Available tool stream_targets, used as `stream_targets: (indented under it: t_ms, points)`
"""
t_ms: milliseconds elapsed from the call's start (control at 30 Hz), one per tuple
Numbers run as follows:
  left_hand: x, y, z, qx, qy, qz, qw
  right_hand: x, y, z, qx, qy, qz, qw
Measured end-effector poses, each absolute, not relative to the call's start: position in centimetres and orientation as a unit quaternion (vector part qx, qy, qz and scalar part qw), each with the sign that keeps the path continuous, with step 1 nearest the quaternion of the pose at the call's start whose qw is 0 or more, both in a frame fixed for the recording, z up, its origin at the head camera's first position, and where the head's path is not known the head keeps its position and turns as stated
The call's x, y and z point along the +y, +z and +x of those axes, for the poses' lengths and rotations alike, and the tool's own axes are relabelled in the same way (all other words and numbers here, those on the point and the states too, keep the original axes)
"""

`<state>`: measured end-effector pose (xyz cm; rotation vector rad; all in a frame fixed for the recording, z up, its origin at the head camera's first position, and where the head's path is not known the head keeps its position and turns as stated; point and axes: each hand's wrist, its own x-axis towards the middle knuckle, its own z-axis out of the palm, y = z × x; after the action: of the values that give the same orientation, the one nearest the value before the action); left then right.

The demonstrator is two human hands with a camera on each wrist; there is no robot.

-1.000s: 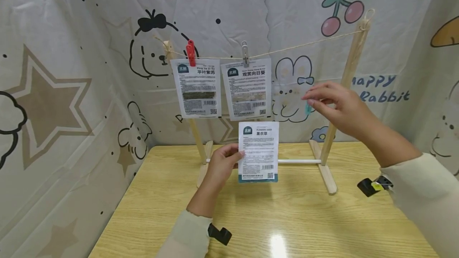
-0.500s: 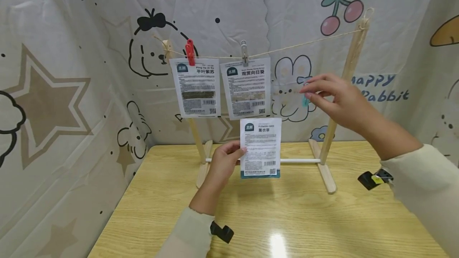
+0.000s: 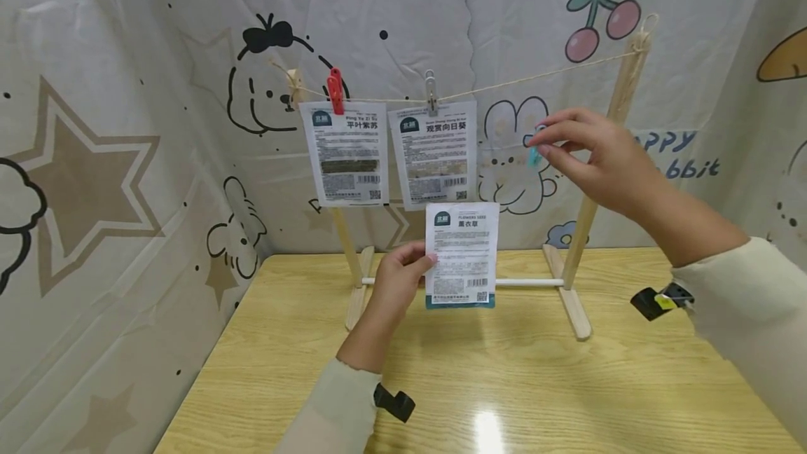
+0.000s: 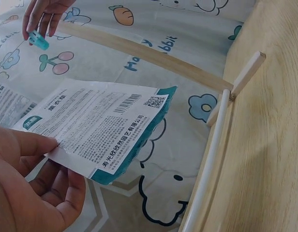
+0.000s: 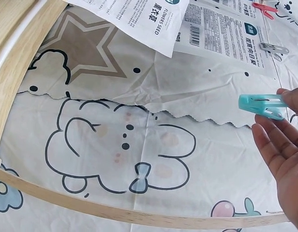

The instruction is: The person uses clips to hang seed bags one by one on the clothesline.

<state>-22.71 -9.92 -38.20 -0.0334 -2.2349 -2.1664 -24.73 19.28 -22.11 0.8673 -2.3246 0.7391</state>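
Observation:
My left hand (image 3: 398, 279) pinches the left edge of a white seed packet (image 3: 462, 254) with a teal bottom strip, held upright below the line. In the left wrist view the thumb lies on the printed side of the packet (image 4: 105, 125). Up at the right, my right hand (image 3: 599, 156) pinches a turquoise clothespin (image 5: 260, 104) by its handle end, apart from the string (image 3: 536, 78). Two more seed packets hang from that string. A red clothespin (image 3: 335, 92) holds the left packet (image 3: 348, 188), and a grey clothespin (image 3: 431, 93) holds the right one (image 3: 435, 184).
The string runs between two wooden posts, the right post (image 3: 621, 100) taller in view. A white rod (image 3: 529, 283) joins their feet above the wooden table (image 3: 504, 370). Behind stands a printed cloth backdrop (image 3: 410, 5).
My left hand has raised the seed packet slightly and shifted it right, toward the hanging packets' lower edges. My right hand has risen a little with the turquoise clothespin.

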Motion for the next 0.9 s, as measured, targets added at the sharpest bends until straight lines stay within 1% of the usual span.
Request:
stream_targets:
  t_ms: [167,400,900]
  points:
    - [-9.8,-37.9,-22.8,-0.717,-0.697,-0.006,0.017,19.1,-21.5,-24.6,-0.863,0.279,0.318,0.275]
    - [-9.3,-37.7,-22.9,-0.722,-0.692,-0.007,0.031,19.1,-21.1,-24.8,-0.86,0.261,0.318,0.301]
    - [-8.6,-37.2,-23.1,-0.714,-0.699,-0.004,0.032,19.1,-19.7,-25.5,-0.848,0.277,0.305,0.334]
